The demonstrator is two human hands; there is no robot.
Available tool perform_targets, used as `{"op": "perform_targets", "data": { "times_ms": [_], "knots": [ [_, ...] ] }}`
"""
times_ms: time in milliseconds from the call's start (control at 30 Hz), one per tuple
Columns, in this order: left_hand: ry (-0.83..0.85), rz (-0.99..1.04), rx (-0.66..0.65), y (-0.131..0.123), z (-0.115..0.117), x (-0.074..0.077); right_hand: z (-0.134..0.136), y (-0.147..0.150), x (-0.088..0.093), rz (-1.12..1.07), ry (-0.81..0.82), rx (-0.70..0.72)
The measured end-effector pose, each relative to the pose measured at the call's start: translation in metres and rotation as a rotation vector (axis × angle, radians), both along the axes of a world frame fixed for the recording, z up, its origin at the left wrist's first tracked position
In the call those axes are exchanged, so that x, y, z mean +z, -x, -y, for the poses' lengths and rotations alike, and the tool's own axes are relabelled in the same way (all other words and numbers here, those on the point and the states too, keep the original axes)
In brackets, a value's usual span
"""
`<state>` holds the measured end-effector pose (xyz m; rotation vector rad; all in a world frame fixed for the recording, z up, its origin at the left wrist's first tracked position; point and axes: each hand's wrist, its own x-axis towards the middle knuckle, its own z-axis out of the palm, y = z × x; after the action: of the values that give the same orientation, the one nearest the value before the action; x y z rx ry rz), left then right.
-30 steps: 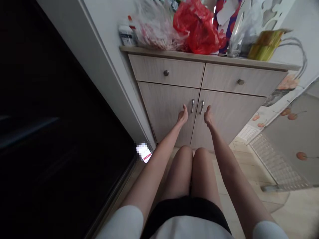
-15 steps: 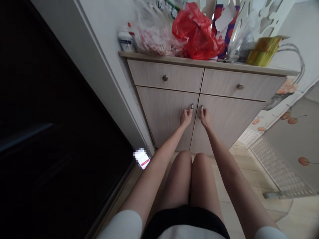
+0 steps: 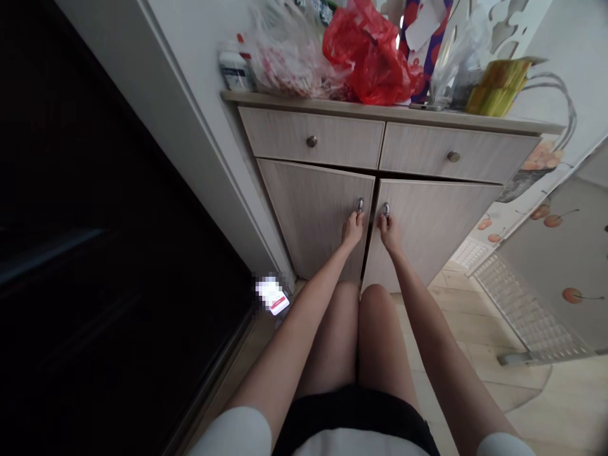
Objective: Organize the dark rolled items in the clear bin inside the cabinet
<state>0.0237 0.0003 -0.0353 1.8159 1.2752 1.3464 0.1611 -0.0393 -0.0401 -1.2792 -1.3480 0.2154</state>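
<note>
A light wood-grain cabinet stands before me, with two doors below two drawers. My left hand (image 3: 352,229) is closed on the metal handle (image 3: 360,204) of the left cabinet door (image 3: 308,202). On the right cabinet door (image 3: 437,221), my right hand (image 3: 390,233) grips the matching handle (image 3: 386,208). Both doors stand slightly ajar, with a dark gap along their top edges and between them. The inside of the cabinet cannot be made out. Above, the left drawer (image 3: 342,136) and the right drawer (image 3: 418,150) are closed, each with a round knob.
On the cabinet top (image 3: 498,120) are a white bottle (image 3: 234,71), a clear plastic bag (image 3: 289,69), a red plastic bag (image 3: 373,57) and a yellow package (image 3: 498,85). A lit phone (image 3: 276,301) is low at left, beside a dark door (image 3: 118,253). A cherry-patterned panel (image 3: 565,253) stands at right.
Both cabinet doors have come away from the frame toward me, opening a narrow dark gap. My hands have moved back slightly with the handles. The view has shifted a little.
</note>
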Motion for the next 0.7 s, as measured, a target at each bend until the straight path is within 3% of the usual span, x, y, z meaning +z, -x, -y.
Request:
{"op": "perform_targets", "data": {
  "times_ms": [300,567,700],
  "knots": [
    [-0.040,0.039,0.036,0.053,0.068,-0.006,0.114,-0.012,-0.001,-0.055,-0.057,0.025],
    [-0.089,0.121,0.059,0.091,0.107,-0.007,0.192,-0.038,-0.002,-0.149,-0.041,-0.049],
    [-0.108,0.158,0.088,0.114,0.122,-0.011,0.232,-0.057,-0.002,-0.144,-0.017,-0.156]
  ]
}}
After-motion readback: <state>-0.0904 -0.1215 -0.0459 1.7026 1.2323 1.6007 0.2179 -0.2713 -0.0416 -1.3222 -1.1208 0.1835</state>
